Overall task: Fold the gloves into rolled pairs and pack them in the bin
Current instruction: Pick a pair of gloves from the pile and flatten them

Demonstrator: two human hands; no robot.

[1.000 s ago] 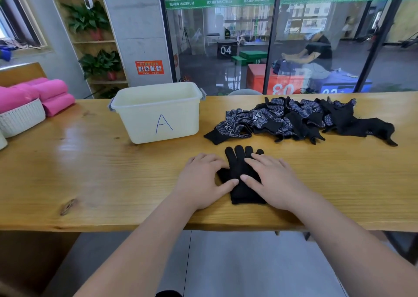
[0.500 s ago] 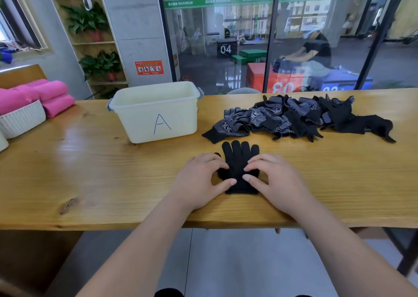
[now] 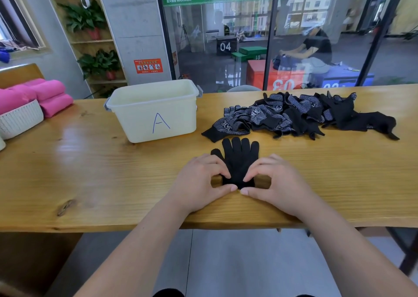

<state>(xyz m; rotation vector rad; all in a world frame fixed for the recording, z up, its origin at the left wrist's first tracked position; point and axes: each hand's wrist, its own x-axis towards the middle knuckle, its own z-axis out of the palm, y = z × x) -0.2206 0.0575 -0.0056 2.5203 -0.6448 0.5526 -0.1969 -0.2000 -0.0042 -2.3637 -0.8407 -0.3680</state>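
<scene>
A black glove pair (image 3: 238,158) lies flat on the wooden table (image 3: 90,179), fingers pointing away from me. My left hand (image 3: 199,179) and my right hand (image 3: 278,179) pinch its cuff end from either side, thumbs under the near edge and fingertips curled on top. The cuff looks bunched into the start of a roll. A pile of black gloves with white dots (image 3: 298,115) lies behind, to the right. The pale yellow bin (image 3: 153,113) marked "A" stands at the back left of the glove; I see nothing inside it.
A white woven basket (image 3: 20,120) with pink rolled towels (image 3: 45,95) sits at the table's far left. The table's near edge runs just below my wrists. A glass wall stands behind the table, and a person sits beyond it.
My hands have slid toward me from the glove's palm to its cuff end. Their flat fingers have curled into pinches, and more of the glove's fingers now show.
</scene>
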